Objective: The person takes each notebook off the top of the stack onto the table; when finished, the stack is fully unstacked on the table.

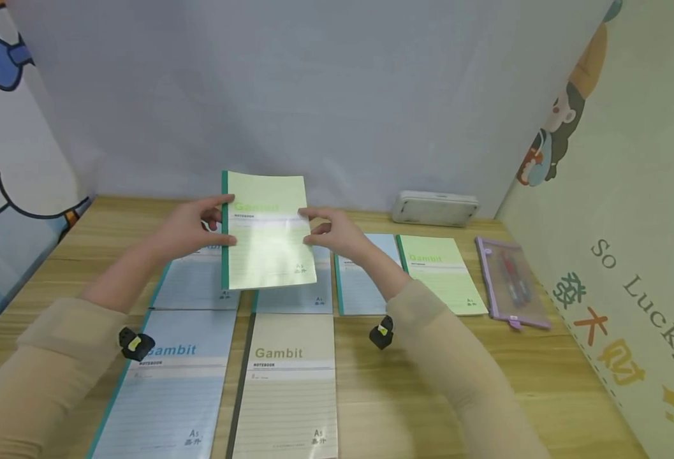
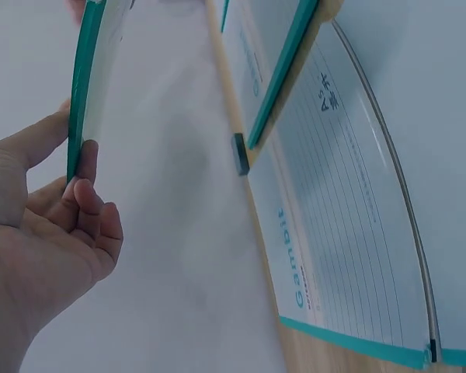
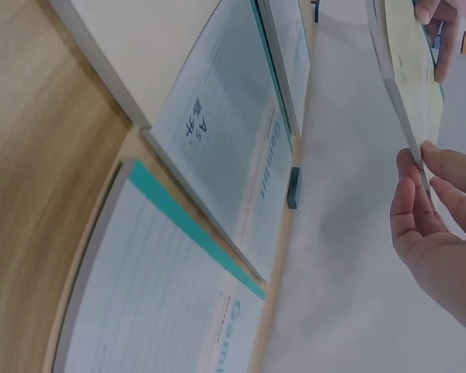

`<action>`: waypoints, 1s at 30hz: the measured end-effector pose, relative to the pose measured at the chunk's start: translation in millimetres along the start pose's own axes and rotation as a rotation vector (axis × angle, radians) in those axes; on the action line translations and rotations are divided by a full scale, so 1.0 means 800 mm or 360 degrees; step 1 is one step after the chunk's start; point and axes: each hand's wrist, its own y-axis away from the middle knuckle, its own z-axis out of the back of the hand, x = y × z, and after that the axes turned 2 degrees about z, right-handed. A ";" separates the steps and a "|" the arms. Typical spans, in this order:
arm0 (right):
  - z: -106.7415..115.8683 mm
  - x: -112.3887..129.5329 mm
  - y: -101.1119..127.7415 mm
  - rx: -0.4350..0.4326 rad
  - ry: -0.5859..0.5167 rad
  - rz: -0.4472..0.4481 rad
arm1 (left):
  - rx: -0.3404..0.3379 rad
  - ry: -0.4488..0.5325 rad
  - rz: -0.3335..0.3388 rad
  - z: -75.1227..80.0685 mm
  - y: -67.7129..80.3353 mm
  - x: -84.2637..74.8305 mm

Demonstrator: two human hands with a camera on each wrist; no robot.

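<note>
A pale green notebook with a dark green spine is held up above the table, its cover facing me. My left hand pinches its spine edge between thumb and fingers, as the left wrist view also shows at the green spine. On the opposite edge, my right hand grips with thumb and fingers. Beneath it lie two blue notebooks, a left one and a right one, both partly covered. Closer to me are another blue notebook and a beige notebook with a dark spine.
Right of the hands lie a blue notebook, partly behind the right forearm, and a light green notebook. A purple-edged zip pouch with pens inside is further right. A white box stands by the back wall.
</note>
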 end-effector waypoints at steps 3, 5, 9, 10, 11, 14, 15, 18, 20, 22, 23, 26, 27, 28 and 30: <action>0.015 0.004 0.011 0.0018 0.0016 0.0012 | -0.0021 0.0028 -0.0038 -0.008 0.001 -0.015; 0.024 0.006 0.018 0.0028 0.0023 0.0013 | -0.0030 0.0030 -0.0052 -0.013 0.003 -0.025; 0.040 0.005 0.036 0.0050 0.0020 0.0020 | -0.0033 0.0025 -0.0078 -0.024 0.005 -0.044; 0.044 0.004 0.040 0.0050 0.0024 0.0022 | -0.0040 0.0030 -0.0079 -0.028 0.006 -0.047; 0.047 0.003 0.044 0.0046 0.0034 0.0022 | -0.0045 0.0041 -0.0088 -0.032 0.006 -0.051; 0.056 -0.001 0.058 0.0031 0.0103 0.0037 | -0.0050 0.0089 -0.0085 -0.047 0.007 -0.061; 0.059 -0.002 0.062 0.0029 0.0135 0.0040 | -0.0052 0.0113 -0.0081 -0.052 0.007 -0.064; 0.065 -0.005 0.077 0.0032 0.0204 0.0037 | -0.0057 0.0170 -0.0042 -0.069 0.009 -0.072; 0.070 -0.008 0.087 0.0028 0.0216 0.0035 | -0.0062 0.0202 -0.0033 -0.080 0.012 -0.076; 0.074 -0.010 0.097 0.0019 0.0194 0.0032 | -0.0071 0.0213 -0.0031 -0.089 0.014 -0.080; 0.075 -0.012 0.102 0.0011 0.0187 0.0045 | -0.0075 0.0216 -0.0040 -0.094 0.016 -0.082; 0.080 -0.017 0.117 0.0004 0.0155 0.0065 | -0.0079 0.0222 -0.0077 -0.107 0.021 -0.085; 0.082 -0.018 0.122 0.0000 0.0145 0.0056 | -0.0076 0.0226 -0.0089 -0.112 0.023 -0.086; 0.084 -0.019 0.128 -0.0003 0.0129 0.0042 | -0.0066 0.0245 -0.0101 -0.117 0.025 -0.087; 0.087 -0.021 0.140 -0.0007 0.0099 -0.0011 | -0.0039 0.0289 -0.0108 -0.128 0.030 -0.089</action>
